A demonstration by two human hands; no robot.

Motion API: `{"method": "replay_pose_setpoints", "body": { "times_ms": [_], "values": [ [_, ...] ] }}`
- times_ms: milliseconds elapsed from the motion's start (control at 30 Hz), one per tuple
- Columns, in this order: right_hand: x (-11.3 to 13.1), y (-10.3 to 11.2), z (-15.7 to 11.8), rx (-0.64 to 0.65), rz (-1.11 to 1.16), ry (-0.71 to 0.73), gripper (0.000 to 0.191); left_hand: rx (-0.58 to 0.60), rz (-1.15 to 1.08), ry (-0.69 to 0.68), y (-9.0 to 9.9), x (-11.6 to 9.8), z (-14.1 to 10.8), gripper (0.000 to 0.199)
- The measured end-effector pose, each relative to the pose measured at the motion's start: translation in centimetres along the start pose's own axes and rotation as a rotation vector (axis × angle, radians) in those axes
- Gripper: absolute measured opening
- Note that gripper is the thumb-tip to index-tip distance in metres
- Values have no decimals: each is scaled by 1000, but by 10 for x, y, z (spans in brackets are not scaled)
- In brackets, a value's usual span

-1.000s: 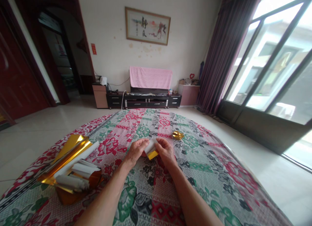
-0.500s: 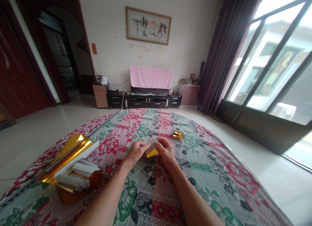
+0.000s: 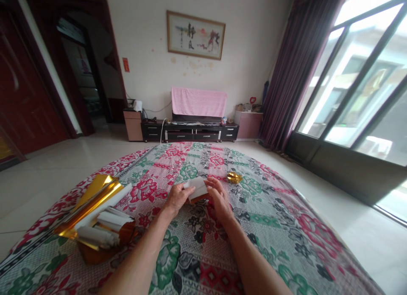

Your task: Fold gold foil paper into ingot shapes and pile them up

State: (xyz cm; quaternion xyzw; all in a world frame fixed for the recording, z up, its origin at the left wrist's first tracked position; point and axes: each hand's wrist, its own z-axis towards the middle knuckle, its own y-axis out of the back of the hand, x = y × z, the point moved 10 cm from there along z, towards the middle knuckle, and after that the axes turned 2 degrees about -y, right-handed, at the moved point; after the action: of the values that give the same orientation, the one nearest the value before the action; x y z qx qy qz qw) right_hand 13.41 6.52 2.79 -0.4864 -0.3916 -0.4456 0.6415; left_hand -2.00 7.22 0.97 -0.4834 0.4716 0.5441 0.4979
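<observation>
A small piece of gold foil paper (image 3: pixel 197 187), its white back facing up and bent into a curve, is between my hands above the cloth. Its left end is pinched between the thumb and fingers of my left hand (image 3: pixel 176 200). My right hand (image 3: pixel 221 202) is at the paper's right edge with fingers stretched out and loosened; whether a fingertip still touches it is hard to see. Beyond my right hand, a folded gold foil piece (image 3: pixel 234 178) lies on the flowered tablecloth (image 3: pixel 254 252).
On the left lie a gold foil sheet (image 3: pixel 92 193), a shiny gold roll (image 3: pixel 92 208) and several rolled white-backed papers (image 3: pixel 112 218). A low black TV cabinet (image 3: pixel 190 133) stands by the far wall under a pink cloth (image 3: pixel 199 102). Glass doors (image 3: pixel 349 87) are at right.
My right fingers have loosened from the paper and opened out. The paper has curled, so its gold side shows less. The view has shifted slightly.
</observation>
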Motion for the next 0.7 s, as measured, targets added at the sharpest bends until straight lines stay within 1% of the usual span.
{"method": "replay_pose_setpoints", "body": {
  "times_ms": [100,167,300,433,500,600,700],
  "values": [
    [-1,-6,-2,75,-1,-25,45,-33,-14,28,4,0,0,28],
    [-1,-7,-2,86,17,-33,46,-54,-22,53,7,2,1,30],
    [-2,-3,-1,36,50,-35,36,-93,-32,85,11,5,2,33],
    [1,-8,-2,69,1,-22,20,-111,-22,89,12,3,2,33],
    [1,-11,-3,90,-7,-18,17,-115,-18,97,12,3,1,31],
    [-1,-13,-3,108,1,-27,19,-129,27,87,13,3,2,29],
    [-6,-10,-1,80,20,-53,27,-142,90,53,14,3,4,29]
  ]
}}
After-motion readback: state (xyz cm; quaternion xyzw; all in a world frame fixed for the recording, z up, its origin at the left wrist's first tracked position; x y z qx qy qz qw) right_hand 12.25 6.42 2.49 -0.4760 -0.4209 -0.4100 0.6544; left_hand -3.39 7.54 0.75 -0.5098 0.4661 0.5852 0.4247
